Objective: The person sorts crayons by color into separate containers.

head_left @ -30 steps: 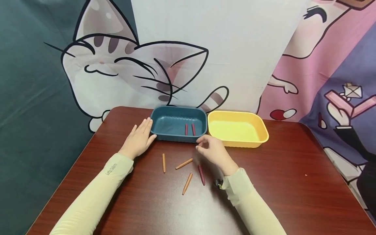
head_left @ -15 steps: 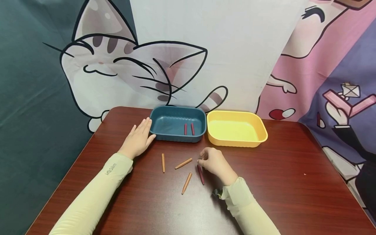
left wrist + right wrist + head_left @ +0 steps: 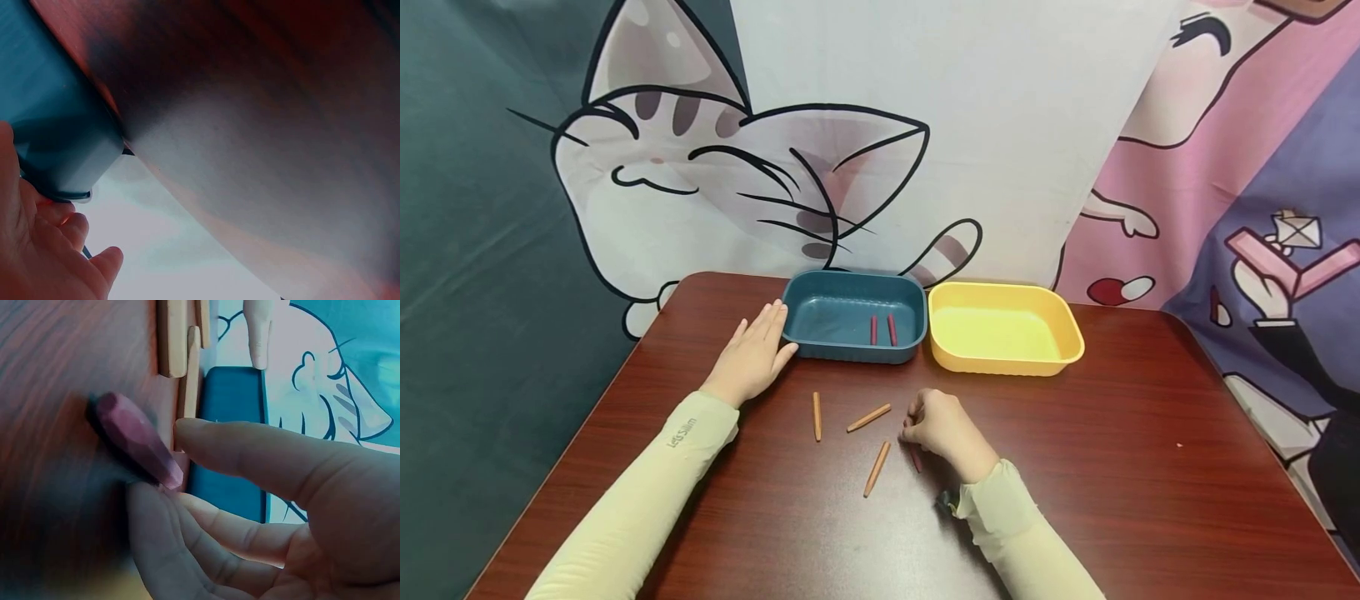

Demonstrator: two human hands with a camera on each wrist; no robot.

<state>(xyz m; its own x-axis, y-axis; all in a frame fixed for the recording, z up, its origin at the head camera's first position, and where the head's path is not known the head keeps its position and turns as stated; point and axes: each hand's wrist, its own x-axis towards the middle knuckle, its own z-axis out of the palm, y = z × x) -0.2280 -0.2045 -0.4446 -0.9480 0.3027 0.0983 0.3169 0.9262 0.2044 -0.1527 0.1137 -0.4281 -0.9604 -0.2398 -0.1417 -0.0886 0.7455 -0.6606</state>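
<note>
In the head view my left hand [image 3: 747,354] lies with fingers extended against the left end of a dark blue plastic bin [image 3: 850,354]. Two dark red crayon-like sticks [image 3: 892,330] lie inside that bin. On the table, my right hand [image 3: 946,433] reaches down over another dark red faceted stick [image 3: 916,460], partly hiding it. The right wrist view shows this stick [image 3: 134,437] by the fingertips, with a gap between it and the thumb [image 3: 212,444]. Several orange-brown sticks [image 3: 869,417] lie left of the right hand.
A yellow plastic bin [image 3: 1000,367] stands right of the blue one, near the back edge of the brown wooden table [image 3: 1112,467]. Behind hangs a printed cloth [image 3: 1037,150] with cartoon figures. A tiny pale speck [image 3: 1178,445] lies on the right side of the table.
My right hand has moved from the front of the blue bin down toward the near side, onto the loose dark red stick. My left hand stays in place.
</note>
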